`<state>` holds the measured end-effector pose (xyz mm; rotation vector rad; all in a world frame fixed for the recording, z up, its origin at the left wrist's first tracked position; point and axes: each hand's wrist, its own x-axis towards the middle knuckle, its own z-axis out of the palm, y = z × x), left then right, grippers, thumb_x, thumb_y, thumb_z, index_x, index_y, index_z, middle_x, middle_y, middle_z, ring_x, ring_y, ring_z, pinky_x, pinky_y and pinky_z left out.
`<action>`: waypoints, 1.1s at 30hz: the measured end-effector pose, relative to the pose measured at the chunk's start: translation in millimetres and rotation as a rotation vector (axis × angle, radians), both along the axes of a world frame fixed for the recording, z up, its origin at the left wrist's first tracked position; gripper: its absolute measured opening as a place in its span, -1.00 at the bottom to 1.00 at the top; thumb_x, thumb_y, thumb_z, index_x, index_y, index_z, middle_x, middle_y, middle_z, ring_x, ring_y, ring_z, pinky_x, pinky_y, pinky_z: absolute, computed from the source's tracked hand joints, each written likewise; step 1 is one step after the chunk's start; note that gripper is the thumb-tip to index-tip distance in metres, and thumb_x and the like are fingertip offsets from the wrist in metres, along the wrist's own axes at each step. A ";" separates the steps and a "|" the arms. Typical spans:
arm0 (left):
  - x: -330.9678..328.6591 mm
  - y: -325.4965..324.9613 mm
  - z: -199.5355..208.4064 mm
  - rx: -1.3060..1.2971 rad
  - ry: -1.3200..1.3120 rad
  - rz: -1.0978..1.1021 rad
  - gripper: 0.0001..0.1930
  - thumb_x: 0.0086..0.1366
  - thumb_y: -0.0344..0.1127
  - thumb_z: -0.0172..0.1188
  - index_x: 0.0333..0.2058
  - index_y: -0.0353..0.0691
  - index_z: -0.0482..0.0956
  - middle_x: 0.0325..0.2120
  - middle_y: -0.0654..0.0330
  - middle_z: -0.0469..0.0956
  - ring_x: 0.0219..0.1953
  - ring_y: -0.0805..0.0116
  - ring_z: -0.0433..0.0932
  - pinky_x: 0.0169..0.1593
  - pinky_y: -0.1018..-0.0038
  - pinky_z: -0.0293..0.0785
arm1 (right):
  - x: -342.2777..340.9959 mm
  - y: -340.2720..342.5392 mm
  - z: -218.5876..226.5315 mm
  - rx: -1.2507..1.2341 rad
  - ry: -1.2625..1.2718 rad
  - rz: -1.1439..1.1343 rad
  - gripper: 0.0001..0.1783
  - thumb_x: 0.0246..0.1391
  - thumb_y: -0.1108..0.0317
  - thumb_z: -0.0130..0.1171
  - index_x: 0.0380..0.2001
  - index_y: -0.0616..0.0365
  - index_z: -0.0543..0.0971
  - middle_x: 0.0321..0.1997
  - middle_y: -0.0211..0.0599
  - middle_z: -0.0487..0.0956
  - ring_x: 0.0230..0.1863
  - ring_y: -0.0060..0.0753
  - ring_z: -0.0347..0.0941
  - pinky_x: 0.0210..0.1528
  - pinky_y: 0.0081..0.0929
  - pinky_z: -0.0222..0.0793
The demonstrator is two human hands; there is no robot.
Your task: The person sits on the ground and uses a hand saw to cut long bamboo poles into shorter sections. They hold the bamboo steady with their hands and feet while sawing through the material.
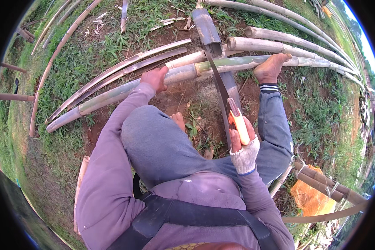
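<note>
A long greenish bamboo pole [179,74] lies across in front of me. My left hand [155,79] is bare and closed over its top, left of the middle. In my right hand [243,139], which wears a white glove with bare fingertips, is the orange and cream handle of a handsaw [219,79]. Its long dark blade slants up and away from the handle and crosses the pole between my left hand and my right foot. My bare right foot [268,68] presses on the pole to the right. How deep the teeth sit cannot be seen.
A thick grey bamboo piece [206,29] stands beyond the blade. Split bamboo strips [121,73] lie on grass at the left, and several cut poles [279,43] at the far right. An orange net-like bag [314,191] sits beside tied poles [329,183] at the near right.
</note>
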<state>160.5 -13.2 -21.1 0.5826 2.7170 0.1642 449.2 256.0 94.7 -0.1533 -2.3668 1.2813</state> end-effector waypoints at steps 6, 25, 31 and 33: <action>7.5 -18.9 7.1 0.029 0.061 0.033 -0.30 0.10 -0.05 0.63 0.13 -0.02 0.44 0.06 0.01 0.66 0.13 -0.09 0.68 0.17 0.04 0.62 | -33.2 -4.2 -10.7 0.018 0.011 -0.010 -0.44 0.36 0.25 0.37 0.30 0.31 0.51 0.00 0.08 0.74 -0.08 -0.02 0.75 -0.02 -0.23 0.63; -1.4 -19.3 5.1 -0.012 0.081 0.062 -0.28 0.10 0.10 0.58 0.15 0.00 0.46 0.04 0.00 0.69 0.12 -0.08 0.69 0.15 0.03 0.62 | -87.3 -11.3 -22.4 -0.049 -0.007 -0.049 -0.44 0.33 0.22 0.41 0.26 0.30 0.56 -0.01 0.10 0.75 0.00 0.00 0.75 0.05 -0.23 0.62; -3.3 -15.0 4.9 -0.001 0.070 0.077 -0.28 0.09 0.07 0.59 0.15 -0.01 0.46 0.03 0.00 0.69 0.11 -0.08 0.69 0.16 0.02 0.62 | -87.5 -7.0 -33.7 -0.032 0.025 -0.054 -0.43 0.33 0.18 0.41 0.26 0.28 0.56 -0.01 0.10 0.75 0.00 0.01 0.75 0.04 -0.21 0.62; -1.2 -16.5 7.8 0.009 0.089 0.065 -0.28 0.08 0.05 0.59 0.14 -0.01 0.46 0.03 0.00 0.69 0.11 -0.09 0.69 0.16 0.01 0.62 | -87.1 -7.6 -32.4 -0.007 0.030 -0.065 -0.43 0.33 0.17 0.41 0.26 0.28 0.56 -0.01 0.11 0.74 0.00 0.05 0.74 0.03 -0.20 0.62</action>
